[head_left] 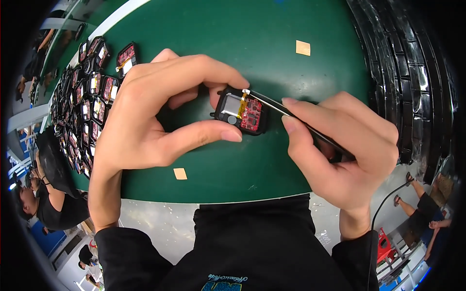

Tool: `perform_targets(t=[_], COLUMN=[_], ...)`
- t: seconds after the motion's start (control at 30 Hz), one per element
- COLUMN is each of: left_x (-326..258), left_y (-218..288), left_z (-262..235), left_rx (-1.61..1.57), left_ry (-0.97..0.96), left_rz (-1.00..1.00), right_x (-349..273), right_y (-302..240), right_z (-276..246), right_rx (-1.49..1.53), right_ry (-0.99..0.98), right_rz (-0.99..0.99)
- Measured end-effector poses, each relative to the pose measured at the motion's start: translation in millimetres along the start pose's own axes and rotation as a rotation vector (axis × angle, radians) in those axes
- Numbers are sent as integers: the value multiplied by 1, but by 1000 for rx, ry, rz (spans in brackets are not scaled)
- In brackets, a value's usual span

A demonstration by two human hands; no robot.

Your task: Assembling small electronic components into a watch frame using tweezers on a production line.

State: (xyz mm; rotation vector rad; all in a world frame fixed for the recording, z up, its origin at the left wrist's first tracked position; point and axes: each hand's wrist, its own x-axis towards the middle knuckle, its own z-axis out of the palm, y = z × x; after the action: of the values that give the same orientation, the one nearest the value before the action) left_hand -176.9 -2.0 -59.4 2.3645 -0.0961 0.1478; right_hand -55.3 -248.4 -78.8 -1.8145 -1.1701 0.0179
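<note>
Between the fingers and thumb of my left hand (150, 111) is a small black device housing (264, 121), its open side facing up. Inside it lie a silver battery (232, 105), a strip of yellow tape (242, 109) and a red circuit board (251, 116). My right hand (347, 148) is closed around dark tweezers (273, 104) that slant down from the upper left. Their tips meet a small white piece at the housing's upper edge, beside the tape. Whether the tips grip that piece is too small to tell.
Many similar open housings (98, 110) are heaped on the green table (233, 179) at the left. Stacked black trays (395, 87) line the right side. Two small tan squares (303, 48) lie on the table. Other people (58, 199) sit beyond the table, with a red stool (384, 245) lower right.
</note>
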Motion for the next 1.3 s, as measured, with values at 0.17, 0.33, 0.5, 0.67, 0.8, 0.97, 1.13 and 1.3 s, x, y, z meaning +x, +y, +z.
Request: perform_targets(t=[0.17,0.33,0.5,0.67,0.8,0.97,1.13,1.3], left_x=[4,4,4,3,6,5,5,5], left_y=[-1,-1,-2,-4,-12,-16,-15,-15], left_z=[-2,-4,-4,-5,-12,-15,-13,-12], left_rx=[67,75,48,61,12,-55,-21,-2], left_ry=[-52,-68,-72,-86,-139,-191,-184,-187], left_rz=[34,35,22,43,52,41,65,85], right_x=[-3,-3,-2,-3,1,3,2,3], right_y=[3,6,4,2,-2,0,2,1], right_z=[6,9,5,9,-4,-5,-4,-3], right_rx=[-51,-58,-75,-36,123,136,130,131], right_ry=[23,31,-2,9,-82,-146,-142,-150], right_rz=[-46,-99,-91,-73,106,117,101,104])
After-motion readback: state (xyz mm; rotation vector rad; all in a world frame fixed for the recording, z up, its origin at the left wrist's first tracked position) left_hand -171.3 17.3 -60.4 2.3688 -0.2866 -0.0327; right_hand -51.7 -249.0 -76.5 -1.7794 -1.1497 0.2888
